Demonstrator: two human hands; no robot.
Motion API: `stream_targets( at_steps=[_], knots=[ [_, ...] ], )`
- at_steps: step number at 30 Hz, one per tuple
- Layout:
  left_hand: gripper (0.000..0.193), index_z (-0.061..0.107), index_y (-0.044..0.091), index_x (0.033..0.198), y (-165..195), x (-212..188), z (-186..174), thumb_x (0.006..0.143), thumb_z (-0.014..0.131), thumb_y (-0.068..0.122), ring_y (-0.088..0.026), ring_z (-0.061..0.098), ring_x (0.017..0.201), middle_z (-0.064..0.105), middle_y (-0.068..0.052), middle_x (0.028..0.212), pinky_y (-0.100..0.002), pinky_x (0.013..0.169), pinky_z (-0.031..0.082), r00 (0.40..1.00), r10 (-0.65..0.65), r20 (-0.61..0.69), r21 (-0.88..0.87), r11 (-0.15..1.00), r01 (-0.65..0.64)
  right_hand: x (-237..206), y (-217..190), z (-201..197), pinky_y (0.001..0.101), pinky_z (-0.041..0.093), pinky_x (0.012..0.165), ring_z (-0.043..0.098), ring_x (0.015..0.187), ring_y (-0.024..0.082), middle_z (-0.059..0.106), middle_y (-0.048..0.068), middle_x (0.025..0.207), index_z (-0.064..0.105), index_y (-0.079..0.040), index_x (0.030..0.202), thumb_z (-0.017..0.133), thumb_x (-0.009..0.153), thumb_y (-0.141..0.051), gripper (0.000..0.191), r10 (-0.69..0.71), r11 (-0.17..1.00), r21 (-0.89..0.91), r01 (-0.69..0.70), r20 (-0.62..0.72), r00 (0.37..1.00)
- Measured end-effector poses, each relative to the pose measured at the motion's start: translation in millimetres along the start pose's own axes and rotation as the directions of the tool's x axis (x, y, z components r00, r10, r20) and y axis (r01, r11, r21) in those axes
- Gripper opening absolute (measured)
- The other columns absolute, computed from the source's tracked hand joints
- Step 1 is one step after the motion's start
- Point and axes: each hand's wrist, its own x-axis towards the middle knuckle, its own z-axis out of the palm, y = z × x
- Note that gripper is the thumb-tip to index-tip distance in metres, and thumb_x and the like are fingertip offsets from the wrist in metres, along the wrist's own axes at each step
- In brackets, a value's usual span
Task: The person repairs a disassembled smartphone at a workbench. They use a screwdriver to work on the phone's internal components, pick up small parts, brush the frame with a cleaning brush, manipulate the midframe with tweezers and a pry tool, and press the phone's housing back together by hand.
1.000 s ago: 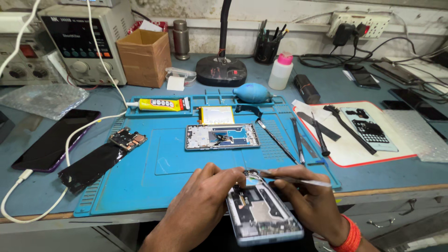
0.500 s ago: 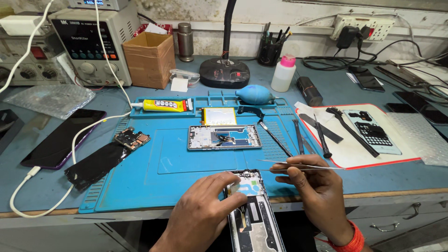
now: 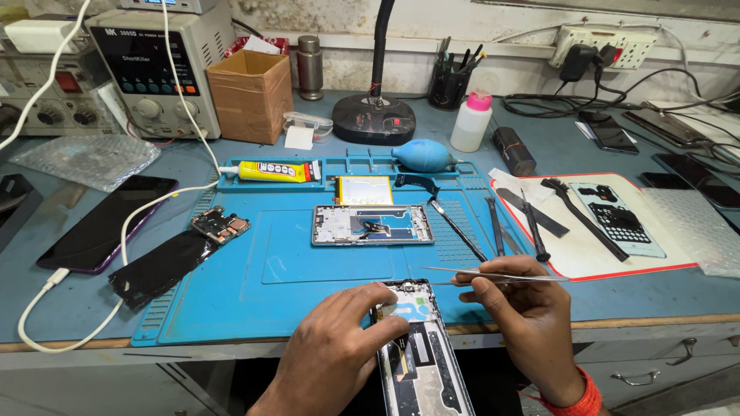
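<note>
We see the left hand [image 3: 335, 347] with its fingers curled around the top of an opened phone [image 3: 416, 354], thumb pressing on its upper end, at the near edge of the blue work mat [image 3: 293, 270] on the table [image 3: 69, 308]. The right hand [image 3: 524, 316] has its fingers pinched on metal tweezers [image 3: 493, 275], held level just beside the phone's top. Further up the mat lie a second phone frame [image 3: 371, 224], a battery [image 3: 364, 189] and a glue tube [image 3: 277, 171]
</note>
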Motion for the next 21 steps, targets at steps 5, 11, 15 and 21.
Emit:
stream_targets(
  at_steps=[5, 11, 15, 21],
  knots=[
    [0.027, 0.072, 0.013, 0.099, 0.0, 0.0, 0.8, 0.075, 0.079, 0.004, -0.033, 0.067, 0.117, 0.068, -0.010, 0.118, -0.048, 0.093, 0.054, 1.000, 0.005, 0.006, -0.002, 1.000, -0.005, -0.1, -0.3, -0.3, 0.0353, 0.064, 0.069, 0.078, 0.091, 0.024, 0.078, 0.020, 0.098, 0.065, 0.004, 0.109, 0.066, 0.095, -0.007, 0.018, 0.012, 1.000, -0.002, -0.012, -0.021, 1.000],
    [0.026, 0.072, 0.012, 0.098, 0.8, -0.2, -0.9, 0.074, 0.079, 0.003, -0.033, 0.068, 0.114, 0.068, -0.011, 0.119, -0.047, 0.091, 0.054, 1.000, -0.004, 0.009, -0.011, 1.000, 0.004, -0.8, -0.3, -1.5, 0.0361, 0.068, 0.075, 0.078, 0.091, 0.023, 0.077, 0.017, 0.097, 0.064, 0.004, 0.109, 0.062, 0.098, -0.010, 0.018, -0.004, 0.999, 0.040, 0.005, -0.018, 1.000],
    [0.026, 0.073, 0.013, 0.098, 1.2, 0.7, -1.4, 0.075, 0.078, 0.002, -0.033, 0.068, 0.114, 0.068, -0.010, 0.119, -0.046, 0.091, 0.054, 1.000, -0.006, 0.007, -0.008, 1.000, 0.006, -3.2, 0.4, 0.2, 0.0350, 0.066, 0.076, 0.078, 0.088, 0.023, 0.078, 0.018, 0.095, 0.065, 0.005, 0.106, 0.066, 0.096, -0.007, 0.016, 0.008, 1.000, -0.025, -0.009, -0.022, 1.000],
    [0.029, 0.074, 0.012, 0.099, 0.2, -0.6, -2.4, 0.074, 0.077, 0.000, -0.034, 0.067, 0.116, 0.069, -0.012, 0.118, -0.047, 0.092, 0.054, 1.000, 0.007, 0.003, -0.009, 1.000, -0.007, -3.5, -0.4, 5.3, 0.0329, 0.067, 0.077, 0.079, 0.090, 0.021, 0.078, 0.017, 0.096, 0.067, 0.005, 0.105, 0.066, 0.094, -0.007, 0.015, 0.001, 0.996, -0.085, -0.002, -0.010, 1.000]
  ],
)
